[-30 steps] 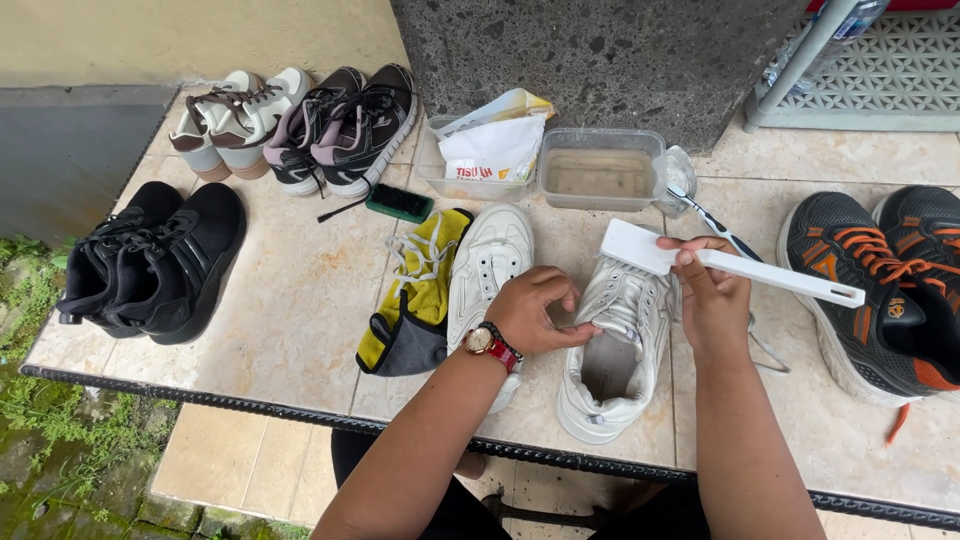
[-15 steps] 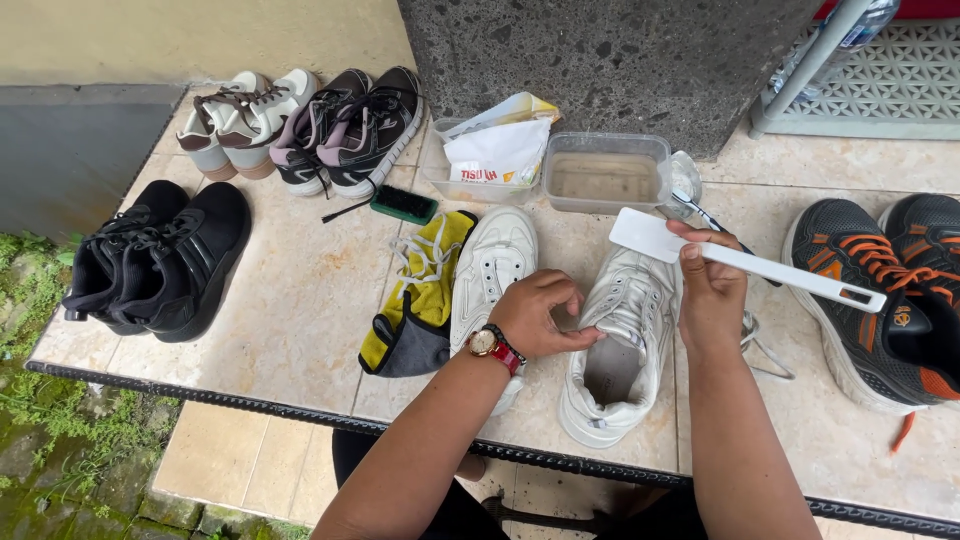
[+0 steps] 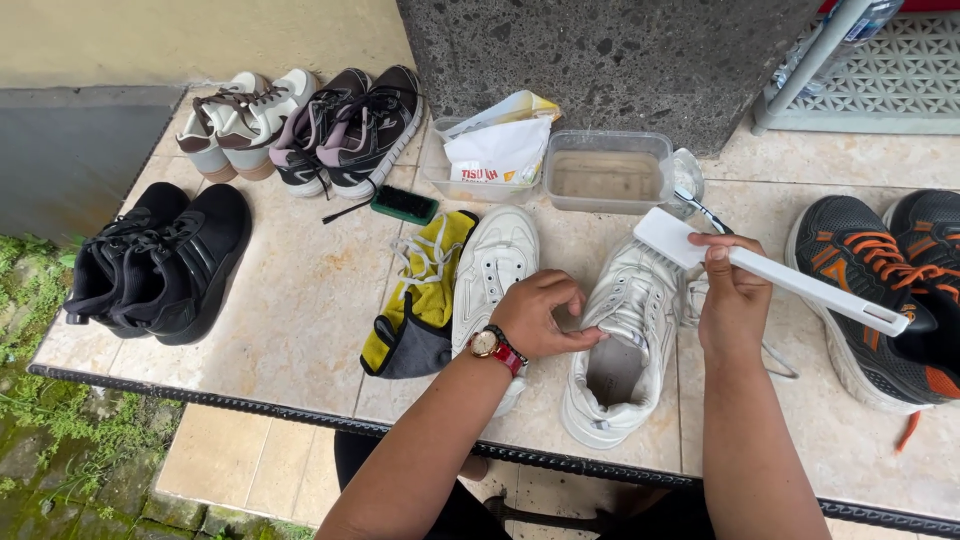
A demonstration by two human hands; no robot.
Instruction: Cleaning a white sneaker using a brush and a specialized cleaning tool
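My left hand (image 3: pixel 540 315), with a red-strapped watch on the wrist, grips the collar edge of a white sneaker (image 3: pixel 618 345) lying on the tiled ledge (image 3: pixel 300 290). My right hand (image 3: pixel 733 295) holds a white long-handled brush (image 3: pixel 770 272), its bristled head resting on the sneaker's toe end. A second white sneaker (image 3: pixel 492 265) lies just left of the first, touching a yellow-and-grey cloth (image 3: pixel 420 300) with white laces on it.
A clear tub of murky water (image 3: pixel 607 173), a tissue packet in a tray (image 3: pixel 497 150) and a small green brush (image 3: pixel 403 205) sit at the back. Black sneakers (image 3: pixel 155 255) lie left, two more pairs (image 3: pixel 300 125) back left, and black-and-orange shoes (image 3: pixel 885 290) right.
The brush head has shifted right and down along the sneaker's toe end, and my right hand moved with it. My left hand keeps its hold on the sneaker.
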